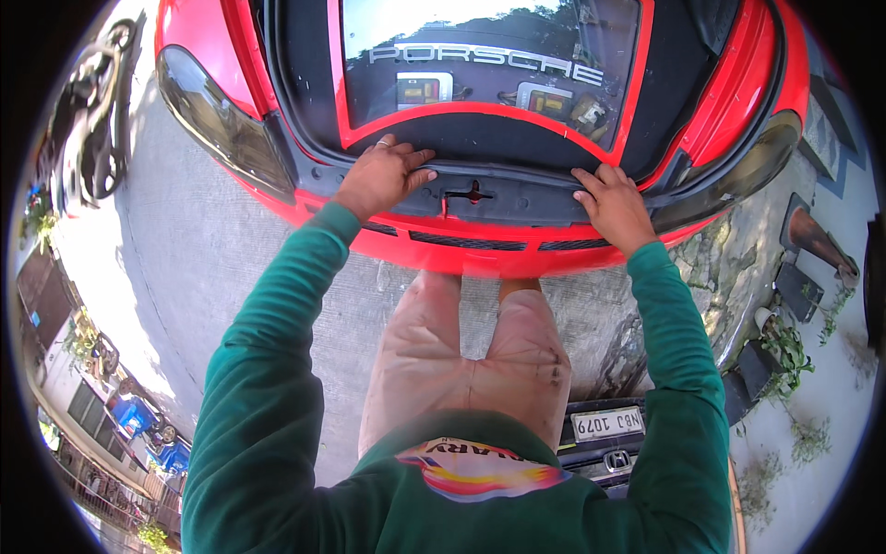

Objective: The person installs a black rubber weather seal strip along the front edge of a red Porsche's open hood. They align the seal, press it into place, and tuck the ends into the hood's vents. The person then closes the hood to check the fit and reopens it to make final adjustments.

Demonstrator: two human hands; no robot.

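Note:
The red car's point(434, 242) luggage compartment stands open in front of me. A black rubber seal point(503, 169) runs along its near edge. My left hand point(380, 177) grips the seal left of the middle, thumb on the near side and fingers over the far side. To the right, my right hand point(613, 207) holds the same seal with thumb and bent fingers. Between my hands, a latch opening point(471, 193) shows in the black plastic sill point(521, 198). Beyond the seal lies a dark panel point(489, 137) with a red-framed clear window point(498, 109).
Dark-tinted lamps point(208, 106) sit at the car's corners. Behind me, the front of another dark car point(604, 448) is close to my legs. Potted plants point(783, 355) line the right side, and a motorcycle point(92, 129) stands far left. The ground is concrete point(221, 240).

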